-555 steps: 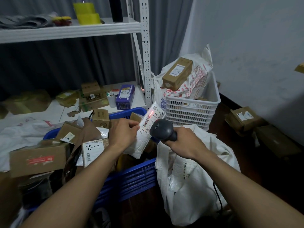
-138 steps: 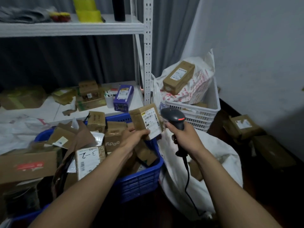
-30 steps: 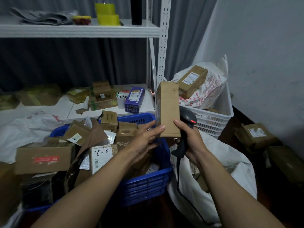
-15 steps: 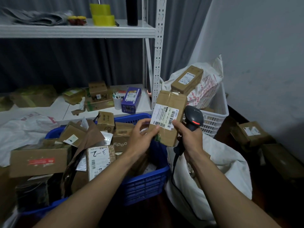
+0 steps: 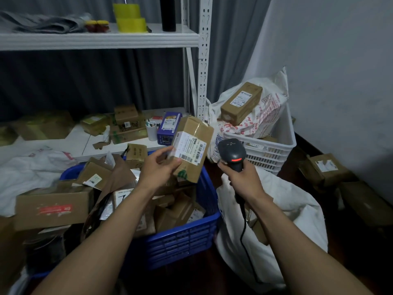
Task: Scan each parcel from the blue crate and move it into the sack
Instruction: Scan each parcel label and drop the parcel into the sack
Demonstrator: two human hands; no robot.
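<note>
One hand now off the parcel (image 5: 197, 133): right hand (image 5: 244, 178) grips scanner (image 5: 231, 149).

Mouth of white fabric sack (image 5: 297, 209) gaping open beside blue plastic crate (image 5: 180, 237); black scanner cable (image 5: 244, 218) hanging across it.

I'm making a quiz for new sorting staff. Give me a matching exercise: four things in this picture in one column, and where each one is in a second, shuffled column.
Things
1. labelled parcel
2. scanner
3. yellow tape rolls
4. purple box

Places
A. on the top shelf
B. in the right hand
C. on the lower shelf, beside a white cup
D. in the left hand, above the blue crate

Pairs: 1-D, 2-B, 3-A, 4-C
</note>
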